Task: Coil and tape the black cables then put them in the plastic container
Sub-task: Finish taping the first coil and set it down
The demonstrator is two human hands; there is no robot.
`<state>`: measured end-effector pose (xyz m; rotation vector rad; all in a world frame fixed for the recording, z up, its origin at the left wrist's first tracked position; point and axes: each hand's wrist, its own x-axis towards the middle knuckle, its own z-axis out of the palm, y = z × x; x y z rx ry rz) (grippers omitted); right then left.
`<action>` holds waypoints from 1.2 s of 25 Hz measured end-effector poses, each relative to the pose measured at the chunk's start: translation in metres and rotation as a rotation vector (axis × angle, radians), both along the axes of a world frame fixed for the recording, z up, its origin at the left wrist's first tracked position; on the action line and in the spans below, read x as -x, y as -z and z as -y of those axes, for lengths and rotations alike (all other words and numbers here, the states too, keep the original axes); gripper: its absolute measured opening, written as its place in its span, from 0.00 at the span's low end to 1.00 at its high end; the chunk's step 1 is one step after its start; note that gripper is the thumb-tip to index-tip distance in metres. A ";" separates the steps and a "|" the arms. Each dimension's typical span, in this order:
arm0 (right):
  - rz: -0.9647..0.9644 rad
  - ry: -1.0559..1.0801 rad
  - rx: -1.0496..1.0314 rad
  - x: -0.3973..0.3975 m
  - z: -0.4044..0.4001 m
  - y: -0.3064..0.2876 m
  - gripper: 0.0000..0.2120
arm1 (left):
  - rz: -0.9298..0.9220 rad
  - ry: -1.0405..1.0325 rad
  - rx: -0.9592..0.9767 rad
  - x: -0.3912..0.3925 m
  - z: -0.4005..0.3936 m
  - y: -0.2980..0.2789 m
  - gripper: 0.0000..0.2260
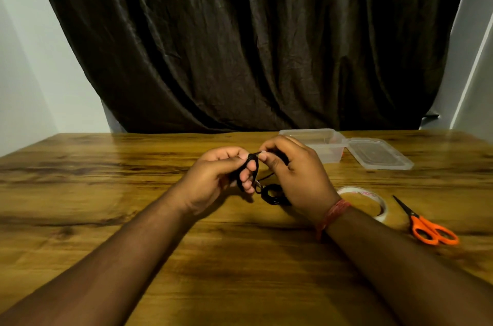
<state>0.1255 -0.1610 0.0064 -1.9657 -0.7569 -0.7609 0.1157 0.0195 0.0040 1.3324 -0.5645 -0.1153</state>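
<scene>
Both hands meet above the middle of the wooden table, working on a black cable. The left hand has its fingers curled around a small coil of the cable, loops wrapped about the fingertips, with the thumb pressing the top of the bundle. The right hand pinches the upper end of the same cable between thumb and forefinger, touching the left hand's thumb; its other fingers are bent over behind. Just below the hands, a second black cable coil lies on the table, partly hidden by the right wrist, which wears a red thread band. To the far right of the hands stands the clear plastic container, open, with its lid lying flat beside it on the right. Near the right forearm sits a roll of clear tape, and just right of that lie orange-handled scissors, blades pointing away. A dark curtain hangs behind the table.
</scene>
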 end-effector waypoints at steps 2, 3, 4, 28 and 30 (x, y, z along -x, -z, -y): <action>-0.042 -0.048 0.013 0.000 -0.004 0.003 0.06 | 0.010 0.054 0.106 0.003 0.000 -0.005 0.09; -0.085 -0.086 0.005 0.002 -0.007 0.005 0.07 | 0.021 0.063 0.172 0.004 0.001 -0.007 0.10; -0.133 -0.123 -0.009 0.004 -0.009 0.006 0.09 | 0.033 0.059 0.235 0.004 0.002 -0.008 0.10; 0.031 -0.033 0.121 0.007 -0.009 0.008 0.03 | 0.400 -0.548 -0.411 -0.003 0.010 0.002 0.07; 0.051 0.006 0.073 0.005 -0.006 0.005 0.03 | 0.345 -0.465 -0.409 -0.002 0.009 0.001 0.09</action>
